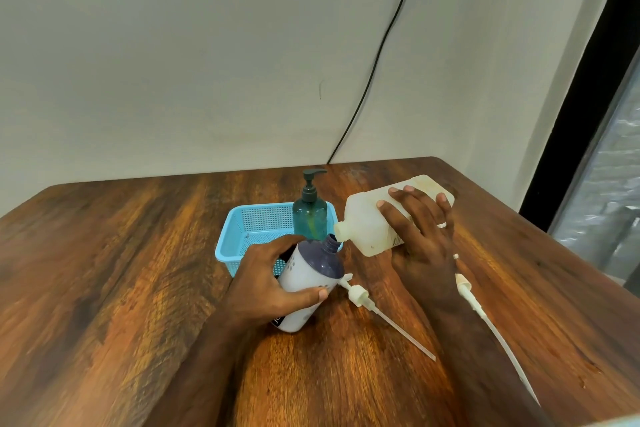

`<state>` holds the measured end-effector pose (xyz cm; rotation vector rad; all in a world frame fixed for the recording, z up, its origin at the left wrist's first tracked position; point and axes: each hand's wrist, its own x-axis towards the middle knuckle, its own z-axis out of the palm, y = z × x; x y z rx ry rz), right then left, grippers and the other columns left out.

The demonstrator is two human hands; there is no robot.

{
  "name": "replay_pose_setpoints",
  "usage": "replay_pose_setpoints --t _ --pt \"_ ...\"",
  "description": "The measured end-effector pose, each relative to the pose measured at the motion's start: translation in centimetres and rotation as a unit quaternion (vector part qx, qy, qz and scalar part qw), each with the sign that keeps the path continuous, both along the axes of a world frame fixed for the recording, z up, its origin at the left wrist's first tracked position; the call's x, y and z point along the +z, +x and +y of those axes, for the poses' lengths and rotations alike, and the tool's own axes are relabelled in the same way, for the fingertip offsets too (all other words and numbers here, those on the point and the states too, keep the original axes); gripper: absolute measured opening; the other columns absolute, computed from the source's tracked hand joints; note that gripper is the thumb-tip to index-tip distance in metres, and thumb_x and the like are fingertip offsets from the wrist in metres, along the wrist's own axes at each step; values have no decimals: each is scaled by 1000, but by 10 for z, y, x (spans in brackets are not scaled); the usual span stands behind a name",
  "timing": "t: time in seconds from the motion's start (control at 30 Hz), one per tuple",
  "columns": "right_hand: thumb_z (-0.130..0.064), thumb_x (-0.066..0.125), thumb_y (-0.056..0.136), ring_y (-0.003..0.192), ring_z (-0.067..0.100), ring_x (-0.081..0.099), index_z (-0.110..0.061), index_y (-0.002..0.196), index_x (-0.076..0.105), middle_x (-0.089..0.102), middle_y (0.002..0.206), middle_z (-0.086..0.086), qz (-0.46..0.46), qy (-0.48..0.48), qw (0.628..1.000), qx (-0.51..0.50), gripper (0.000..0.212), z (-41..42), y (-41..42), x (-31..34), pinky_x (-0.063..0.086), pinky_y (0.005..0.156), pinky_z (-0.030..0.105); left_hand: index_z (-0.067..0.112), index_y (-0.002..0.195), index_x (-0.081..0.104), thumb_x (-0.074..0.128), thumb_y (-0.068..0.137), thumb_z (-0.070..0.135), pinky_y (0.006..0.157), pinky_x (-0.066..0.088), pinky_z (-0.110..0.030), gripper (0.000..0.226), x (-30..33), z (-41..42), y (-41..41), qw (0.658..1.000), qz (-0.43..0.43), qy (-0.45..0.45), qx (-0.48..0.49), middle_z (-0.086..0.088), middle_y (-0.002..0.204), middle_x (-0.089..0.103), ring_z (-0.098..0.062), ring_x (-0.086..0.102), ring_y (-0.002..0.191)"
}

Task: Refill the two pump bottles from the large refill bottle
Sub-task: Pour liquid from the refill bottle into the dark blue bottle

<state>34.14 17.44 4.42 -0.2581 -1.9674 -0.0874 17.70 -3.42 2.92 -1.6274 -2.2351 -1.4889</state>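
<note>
Head view: the left hand (273,282) gripped the white pump bottle (308,284), tilted over the table (138,270); the right hand (420,236) clasped the refill bottle (367,222), spout touching its open neck. Pouring well probably required slow tipping with the mouths aligned.

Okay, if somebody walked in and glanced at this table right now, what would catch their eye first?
Probably the pour at the middle: the right hand tips the big white refill bottle so its mouth meets the open neck of the white and purple bottle, which the left hand grips tilted. Behind them a teal pump bottle stands in a blue basket, and two loose pumps lie on the wooden table.
</note>
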Motion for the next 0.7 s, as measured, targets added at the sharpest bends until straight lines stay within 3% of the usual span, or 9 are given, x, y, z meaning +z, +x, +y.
replay_pose_setpoints --t 0.4,0.6,0.7 --pt "-22 74 79 136 30 43 -23 135 50 57 142 14 1 4 1000 -4 61 2 -1 -3 5 126 43 33 122 64 76 58 74 84 58 -34 77 -2 -1 0 1000 -3 -8 10 21 116 67 -5 62 110" --pt "-23 73 80 137 29 42 -23 135 50 57 142 14 1 2 1000 -2 60 0 -1 -1 4 126 42 42 118 61 78 58 68 81 54 -17 67 2 -2 3 1000 1 8 3 27 113 66 0 61 109" --pt "-23 74 79 137 30 43 -24 135 49 57 142 14 1 0 1000 -3 61 1 -1 -2 4 126 42 39 119 61 79 58 67 80 52 -14 69 4 -1 5 1000 -1 12 -2 23 114 67 -1 62 109"
